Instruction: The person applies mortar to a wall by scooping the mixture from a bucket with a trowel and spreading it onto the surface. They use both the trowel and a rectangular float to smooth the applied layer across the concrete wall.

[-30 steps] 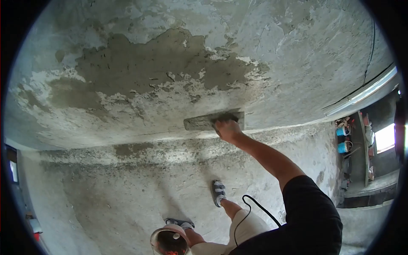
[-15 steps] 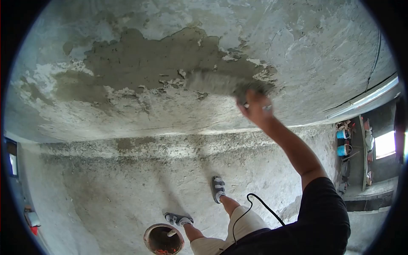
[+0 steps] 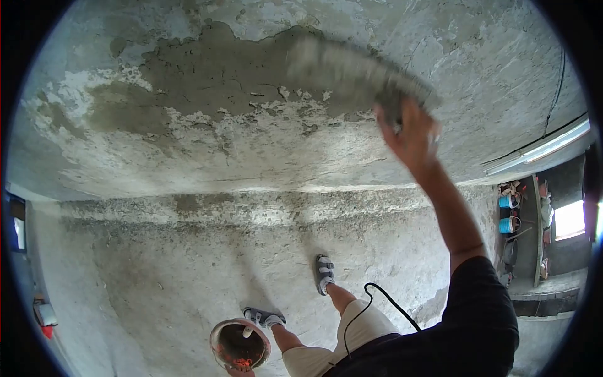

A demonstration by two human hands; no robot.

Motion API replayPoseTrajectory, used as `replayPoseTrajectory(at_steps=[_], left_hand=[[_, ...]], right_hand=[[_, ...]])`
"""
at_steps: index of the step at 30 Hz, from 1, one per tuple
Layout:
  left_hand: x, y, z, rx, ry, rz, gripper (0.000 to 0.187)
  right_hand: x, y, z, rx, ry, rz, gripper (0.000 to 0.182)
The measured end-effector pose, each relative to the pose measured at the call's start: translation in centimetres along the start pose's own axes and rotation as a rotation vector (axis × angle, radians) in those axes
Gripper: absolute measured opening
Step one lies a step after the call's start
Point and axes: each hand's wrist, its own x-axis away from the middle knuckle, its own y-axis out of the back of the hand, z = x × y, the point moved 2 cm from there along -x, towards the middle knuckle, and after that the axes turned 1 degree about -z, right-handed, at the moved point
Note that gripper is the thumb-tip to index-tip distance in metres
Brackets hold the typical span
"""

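Observation:
My right hand (image 3: 411,135) is wrapped round the handle of a long grey trowel (image 3: 352,69), which is blurred by motion. The blade lies at the wall (image 3: 276,151), over the right part of a dark wet plaster patch (image 3: 213,69). Low in the view, my left hand (image 3: 240,372) shows only in small part at the bottom rim of a round bucket (image 3: 217,349). Its fingers are mostly hidden. Inside the bucket are a light-coloured handle-like piece and some orange-red bits.
Below the wall is the rough concrete floor (image 3: 176,283), where my two sandalled feet stand. A black cable (image 3: 392,301) loops beside my shorts. Blue buckets (image 3: 506,225) and other items stand at the far right. A long light strip (image 3: 556,143) runs at upper right.
My right hand and the trowel have moved up and to the right along the wall. The bucket has shifted slightly up and tilted, and part of my left hand now shows under it.

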Motion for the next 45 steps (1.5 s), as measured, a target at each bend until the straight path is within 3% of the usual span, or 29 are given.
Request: replayPoseTrajectory(at_steps=[1,2,3,4,5,6,7,8,10,11,13,14,16,18,20,22,24,26,28,29,30,32,33,34,35,38,40,43,45], left_hand=[[-0.2,-0.4,0.1,-0.042,-0.011,-0.007,0.043],[-0.5,-0.5,0.3,-0.083,-0.020,-0.015,0.040],[-0.9,-0.5,0.5,-0.090,-0.027,0.146,0.037],[-0.1,-1.0,0.6,-0.087,-0.027,0.143,0.037],[0.7,-1.7,0.9,-0.121,-0.050,0.119,0.039],[1.5,-2.0,0.9,-0.160,-0.074,0.092,0.040],[0.7,-1.6,0.9,-0.160,-0.072,0.095,0.040],[-0.1,-1.4,1.1,-0.163,-0.046,0.122,0.042],[-1.0,-0.1,1.4,-0.165,-0.026,0.149,0.044],[-1.1,0.1,1.2,-0.174,-0.051,0.157,0.046],[-0.2,0.0,1.0,-0.229,-0.124,0.072,0.048],[-0.3,0.4,0.7,-0.260,-0.122,0.077,0.048],[-0.9,0.1,1.0,-0.180,-0.128,0.136,0.045],[-2.0,-1.0,1.0,-0.176,-0.093,0.148,0.043],[-2.5,-1.6,1.1,-0.176,-0.061,0.147,0.042],[-2.4,-2.8,1.5,-0.215,-0.070,-0.043,0.041],[-2.2,-3.0,1.7,-0.258,-0.062,0.049,0.041],[-1.0,-3.9,2.2,-0.243,-0.150,-0.009,0.040],[-1.2,-3.3,1.7,-0.281,-0.147,0.100,0.039],[-1.1,-3.8,2.2,-0.303,-0.136,0.220,0.038],[-0.9,-3.7,2.7,-0.286,-0.139,0.221,0.038],[0.9,-5.3,3.0,-0.262,-0.191,0.114,0.035],[1.8,-6.1,3.2,-0.216,-0.184,0.010,0.035],[1.2,-6.1,3.3,-0.203,-0.183,0.006,0.035],[0.7,-5.9,3.2,-0.226,-0.133,0.101,0.034],[2.4,-7.3,3.5,-0.250,-0.075,0.198,0.035],[3.8,-8.1,3.7,-0.241,-0.072,0.184,0.035],[2.7,-9.1,5.5,-0.267,-0.075,0.233,0.035],[4.1,-9.8,6.1,-0.279,-0.065,0.230,0.035]], right_hand=[[-2.6,1.3,0.3,0.028,-0.157,0.169,0.038],[-1.9,-0.6,-0.4,0.025,-0.157,0.174,0.038],[-0.1,-3.5,-1.0,0.025,0.010,0.026,0.038],[0.4,-4.6,-0.3,0.023,0.177,-0.125,0.038],[2.3,-5.7,0.7,-0.036,0.159,0.130,0.030],[4.5,-7.3,2.5,0.157,0.347,0.097,0.022],[8.9,-11.3,3.0,0.264,0.331,0.067,0.022],[15.7,-17.5,1.6,0.280,0.511,0.270,0.023],[16.9,-17.5,4.2,0.025,0.038,1.102,0.024],[18.0,-16.9,4.6,0.025,0.029,1.088,0.024],[19.8,-14.9,4.2,-0.058,0.163,0.605,0.028],[19.1,-12.4,4.0,-0.045,0.143,0.626,0.028],[11.5,-5.2,3.5,-0.111,-0.014,0.536,0.029],[6.7,-1.5,0.0,-0.203,-0.007,0.245,0.028],[2.2,0.2,-2.9,-0.023,-0.140,0.096,0.034],[-0.4,0.6,-3.6,0.017,-0.161,0.109,0.033],[0.4,-1.3,-3.4,0.056,-0.172,0.118,0.033],[6.6,-7.7,-2.2,0.072,0.174,0.135,0.029],[14.5,-14.7,0.0,0.314,0.393,0.495,0.026],[17.6,-17.9,1.3,0.027,0.063,0.815,0.019],[20.7,-19.6,1.8,-0.018,-0.021,0.974,0.016],[24.3,-19.7,2.6,-0.056,-0.077,0.968,0.019],[25.5,-18.4,2.7,-0.108,0.016,0.810,0.022],[26.1,-17.4,2.5,-0.157,0.106,0.659,0.025],[24.4,-15.2,2.1,-0.202,0.154,0.658,0.030],[13.5,-6.2,1.5,-0.451,0.076,0.468,0.041],[5.6,-1.8,-0.1,-0.345,0.160,0.445,0.030],[-3.1,1.1,-0.1,-0.265,0.151,0.238,0.035],[-5.6,0.4,0.5,0.070,0.151,0.091,0.036]])
